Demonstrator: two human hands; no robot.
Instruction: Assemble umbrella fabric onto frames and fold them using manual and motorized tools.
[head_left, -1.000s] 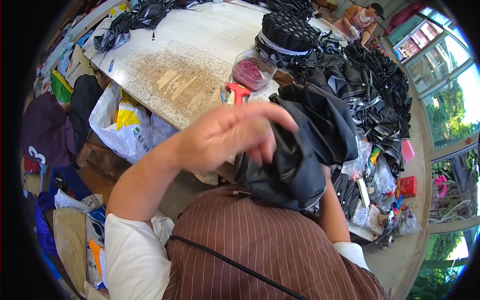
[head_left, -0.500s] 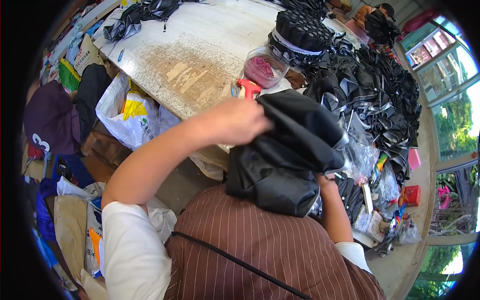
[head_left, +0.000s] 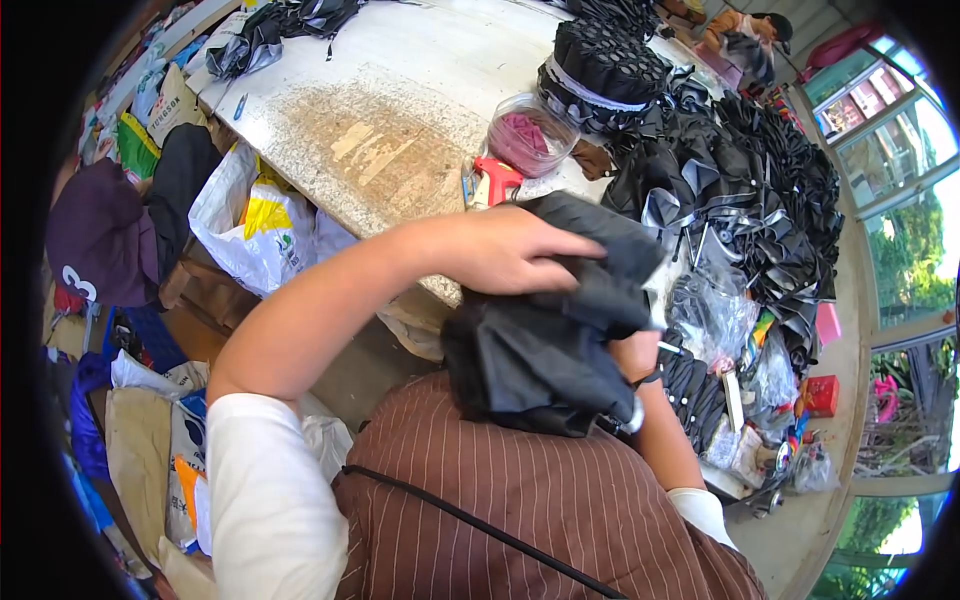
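Note:
In front of my chest is a black umbrella with its fabric loosely bunched in folds. My left hand lies across the upper folds, fingers stretched out and apart, slightly blurred. On the umbrella's right side, my right hand is closed round it; fabric hides part of those fingers. Pale, shiny umbrella parts show beside that hand and at the lower edge. Just beyond the umbrella, a red and white tagging gun rests on the table, beside a clear plastic tub holding something dark pink.
The worn white table extends ahead. Black umbrellas are heaped along its right side, with a round bundle behind the tub. White sacks and a purple cap are at left. Another person works at the far right.
My left hand has moved right over the fabric, and its fingers have spread out. The umbrella's folds have shifted and sunk lower. The far person's held black cloth has dropped lower.

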